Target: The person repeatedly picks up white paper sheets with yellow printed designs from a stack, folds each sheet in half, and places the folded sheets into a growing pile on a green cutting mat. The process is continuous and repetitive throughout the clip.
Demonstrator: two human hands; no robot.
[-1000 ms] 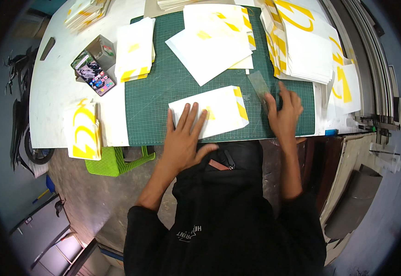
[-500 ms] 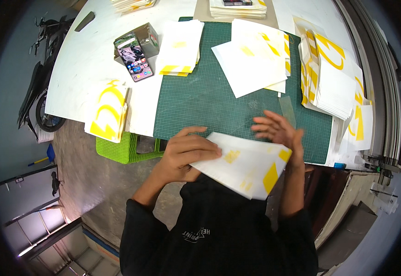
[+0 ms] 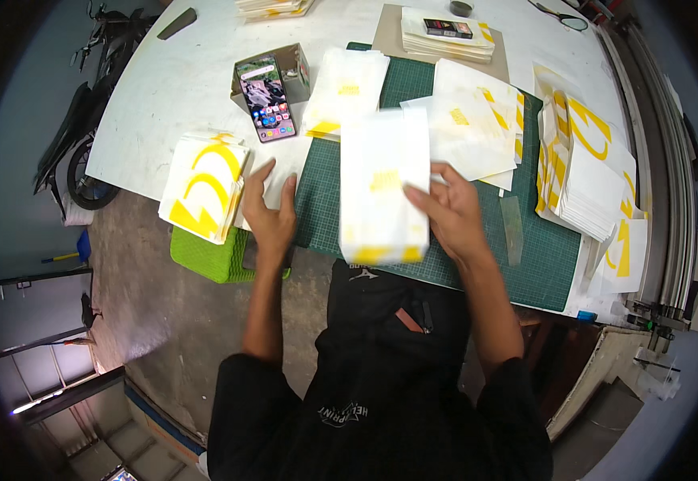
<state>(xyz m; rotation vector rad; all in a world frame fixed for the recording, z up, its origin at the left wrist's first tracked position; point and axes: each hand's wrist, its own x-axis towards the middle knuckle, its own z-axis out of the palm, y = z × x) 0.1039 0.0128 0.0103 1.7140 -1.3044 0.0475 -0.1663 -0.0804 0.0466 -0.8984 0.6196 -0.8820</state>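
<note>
My right hand (image 3: 453, 210) pinches the right edge of a flat white paper bag (image 3: 385, 152) with yellow print, thumb on top. The bag is held upright above the green cutting mat (image 3: 325, 200), slightly blurred, its yellow band at the near end. My left hand (image 3: 269, 210) is empty, fingers apart, just right of a pile of yellow-patterned paper bags (image 3: 203, 188) on the table's left edge. Beyond the held bag lies a stack of white bags (image 3: 347, 92). Behind my right hand, more white bags (image 3: 477, 120) rest on the mat.
A smartphone (image 3: 267, 100) leans on a small grey box (image 3: 294, 70). A large pile of bags (image 3: 585, 172) stands at the right, near a clear strip (image 3: 512, 231). Farther off are a bag stack with a small dark box (image 3: 448, 29) and scissors (image 3: 567, 18). A green stool (image 3: 205, 255) sits below.
The bag has swung up and forward over the mat, now in my right hand only. My left hand has let go and moved left toward the pile of bags. The view has shifted slightly.
</note>
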